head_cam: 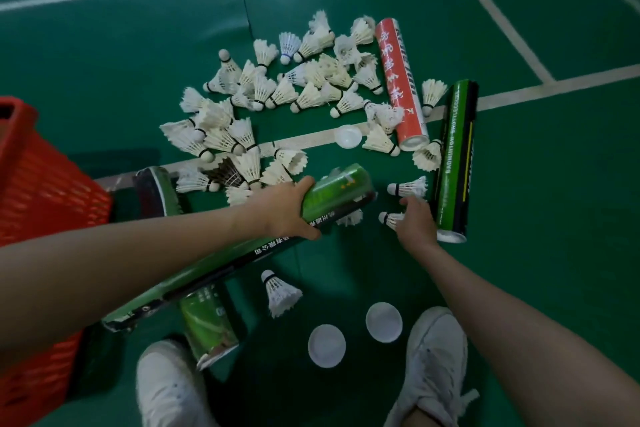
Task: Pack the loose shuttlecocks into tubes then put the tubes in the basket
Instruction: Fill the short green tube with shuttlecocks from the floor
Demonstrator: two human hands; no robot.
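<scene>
At centre frame the left hand point(287, 215) holds a green shuttlecock tube point(334, 192), its fingers wrapped round it near the far end. To its right, the right hand point(415, 227) rests on a loose shuttlecock point(388, 218) on the court floor point(554, 218). I cannot tell whether its fingers grip it. The shuttlecock pile point(277, 94) lies above, and the red basket point(45, 191) is at the left edge.

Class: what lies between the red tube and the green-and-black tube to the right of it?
Head view: a far shuttlecock and a near shuttlecock lie between them, both loose.
</scene>
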